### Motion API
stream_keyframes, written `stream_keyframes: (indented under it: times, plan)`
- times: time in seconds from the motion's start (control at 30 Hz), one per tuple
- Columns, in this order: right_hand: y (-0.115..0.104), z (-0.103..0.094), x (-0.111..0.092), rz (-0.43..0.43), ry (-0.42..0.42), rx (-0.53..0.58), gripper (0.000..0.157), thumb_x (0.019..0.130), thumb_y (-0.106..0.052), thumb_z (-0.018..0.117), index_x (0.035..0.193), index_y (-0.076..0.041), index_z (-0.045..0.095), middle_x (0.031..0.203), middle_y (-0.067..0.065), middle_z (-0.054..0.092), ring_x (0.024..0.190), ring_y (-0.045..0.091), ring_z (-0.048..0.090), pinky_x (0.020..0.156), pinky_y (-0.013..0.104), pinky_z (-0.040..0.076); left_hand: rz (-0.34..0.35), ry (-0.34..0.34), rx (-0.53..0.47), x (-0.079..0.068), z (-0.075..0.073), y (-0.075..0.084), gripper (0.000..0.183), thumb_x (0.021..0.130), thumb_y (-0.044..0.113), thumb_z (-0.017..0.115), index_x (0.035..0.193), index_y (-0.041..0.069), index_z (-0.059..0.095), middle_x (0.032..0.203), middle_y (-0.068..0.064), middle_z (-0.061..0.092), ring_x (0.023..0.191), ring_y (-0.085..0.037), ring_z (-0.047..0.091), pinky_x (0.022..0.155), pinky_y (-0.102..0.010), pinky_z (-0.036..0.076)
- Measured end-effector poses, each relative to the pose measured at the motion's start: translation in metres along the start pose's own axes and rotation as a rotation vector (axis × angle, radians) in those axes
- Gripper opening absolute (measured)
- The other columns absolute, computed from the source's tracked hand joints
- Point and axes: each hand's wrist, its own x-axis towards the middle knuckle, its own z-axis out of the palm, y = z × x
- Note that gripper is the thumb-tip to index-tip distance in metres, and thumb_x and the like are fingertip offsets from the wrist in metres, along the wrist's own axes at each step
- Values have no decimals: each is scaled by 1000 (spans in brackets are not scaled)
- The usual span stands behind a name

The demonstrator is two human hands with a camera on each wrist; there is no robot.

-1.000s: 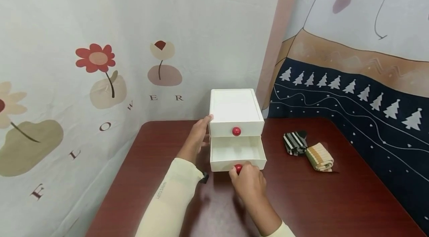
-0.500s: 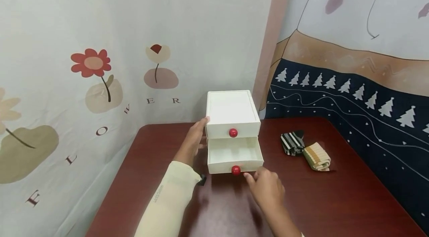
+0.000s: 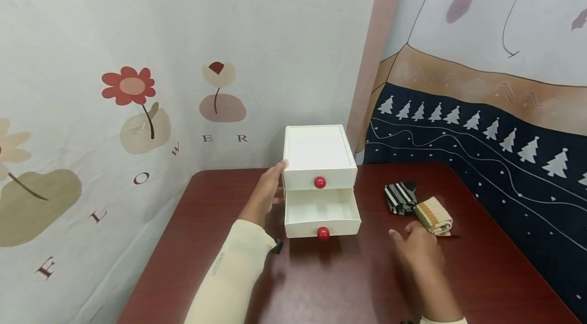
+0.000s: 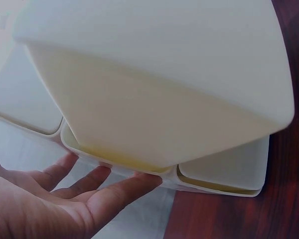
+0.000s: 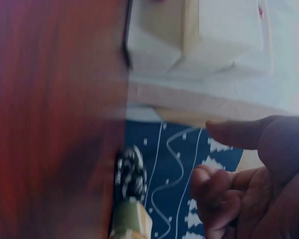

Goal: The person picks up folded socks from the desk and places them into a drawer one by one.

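A white two-drawer box (image 3: 319,147) stands near the back of the table. Its upper drawer is closed, and the lower drawer (image 3: 300,231) is pulled out with nothing visible in it. My left hand (image 3: 267,189) rests against the box's left side, and in the left wrist view its fingers (image 4: 122,191) touch the box's edge. On the right, my right hand (image 3: 419,247) holds nothing, thumb and fingers apart, just in front of a cream, tan and green rolled sock bundle (image 3: 433,214). Behind that lies a black-and-white striped sock bundle (image 3: 400,196).
Both drawers have round red knobs, the lower knob (image 3: 323,233) facing me. The dark red table (image 3: 220,201) meets a flower-printed cloth (image 3: 293,59) behind, and a dark tree-patterned cloth (image 3: 486,161) hangs along the right side.
My right hand has let go of the lower drawer's red knob and moved right to the rolled socks. The lower drawer stays out, and my left hand has stayed at the box's side.
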Motion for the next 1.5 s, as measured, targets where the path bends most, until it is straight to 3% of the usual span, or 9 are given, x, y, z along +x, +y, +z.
stream_keyframes:
  times: [0.17, 0.3, 0.57, 0.83, 1.0, 1.13, 1.27, 1.43, 1.5]
  plan:
    - [15, -15, 19, 33, -5, 39, 73, 107, -47, 62, 153, 6, 42, 146, 48, 44, 123, 70, 56, 90, 74, 51, -6, 7, -1, 1, 0, 1, 84, 101, 74, 53, 164, 19, 46, 169, -15, 46, 146, -47, 55, 119, -69, 46]
    - [27, -16, 32, 101, 15, 68, 79, 106, -45, 62, 160, 3, 29, 142, 51, 31, 116, 73, 55, 86, 73, 50, 0, 2, -3, 1, 0, 1, 84, 100, 75, 54, 163, 19, 47, 168, -14, 47, 146, -47, 55, 118, -69, 46]
    - [40, -8, 52, 160, 48, 120, 81, 103, -34, 66, 162, -2, 20, 142, 54, 20, 109, 72, 53, 84, 74, 49, 2, 1, -1, 0, 1, 0, 85, 99, 76, 54, 163, 20, 47, 168, -14, 47, 147, -47, 55, 119, -70, 45]
    - [54, -8, 76, 181, 37, 156, 74, 106, -27, 61, 162, -3, 19, 160, 54, -8, 112, 73, 50, 90, 73, 49, -8, -4, -9, -1, 0, 0, 85, 100, 75, 54, 163, 19, 47, 166, -15, 49, 146, -46, 56, 119, -69, 45]
    - [59, -9, 85, 207, 28, 209, 70, 107, -23, 59, 162, -4, 20, 150, 56, 9, 108, 69, 48, 70, 52, 60, -1, -1, -11, -2, 0, 0, 85, 100, 74, 54, 163, 18, 46, 167, -15, 48, 146, -48, 56, 119, -70, 46]
    - [63, -10, 90, 220, 7, 256, 70, 107, -22, 59, 162, -5, 20, 141, 56, 21, 111, 68, 45, 53, 35, 60, 10, -5, -6, -3, 1, 0, 85, 101, 74, 54, 163, 17, 46, 167, -16, 48, 145, -49, 56, 118, -70, 46]
    - [67, -13, 97, 213, -26, 282, 70, 106, -21, 58, 163, -4, 20, 138, 55, 25, 100, 60, 52, 53, 34, 62, 13, -4, -2, -3, 1, 0, 83, 101, 73, 54, 162, 17, 49, 166, -16, 49, 145, -48, 57, 116, -70, 47]
    - [72, -16, 105, 197, -75, 312, 70, 106, -19, 56, 163, -2, 19, 135, 56, 28, 62, 29, 65, 53, 35, 63, 11, 3, -3, -4, 0, 1, 83, 100, 73, 55, 161, 17, 49, 166, -15, 50, 143, -47, 58, 116, -69, 48]
    - [74, -17, 108, 201, -90, 326, 71, 105, -18, 55, 164, -2, 18, 137, 57, 24, 64, 31, 63, 53, 35, 63, 8, 4, -5, -5, -1, 2, 82, 100, 74, 55, 161, 18, 49, 166, -14, 49, 143, -47, 58, 117, -68, 48]
